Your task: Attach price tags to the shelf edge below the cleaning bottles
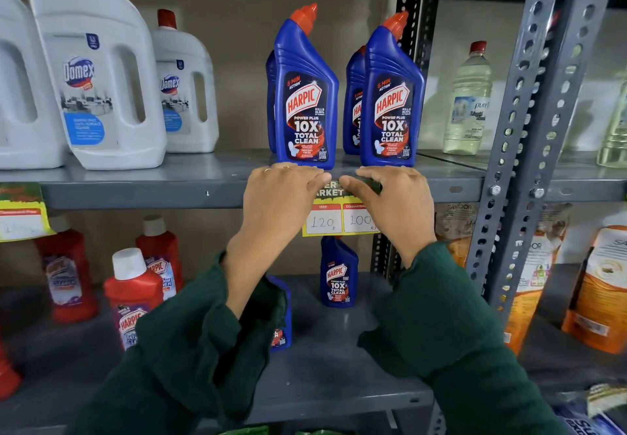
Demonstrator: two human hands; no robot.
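Both hands press the price tag (339, 219) (marked 120 and 100) against the shelf edge (152, 193): left hand (281, 193) and right hand (393, 197) hold its top, fingers flat. Two blue Harpic bottles (307, 95) stand directly above; white Domex jugs (98, 75) sit left, an upright post (529, 122) right.

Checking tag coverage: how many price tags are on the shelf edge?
2. One price tag under both hands, below the blue bottles; another tag at the far left edge, cut off by the frame. More may be out of view.
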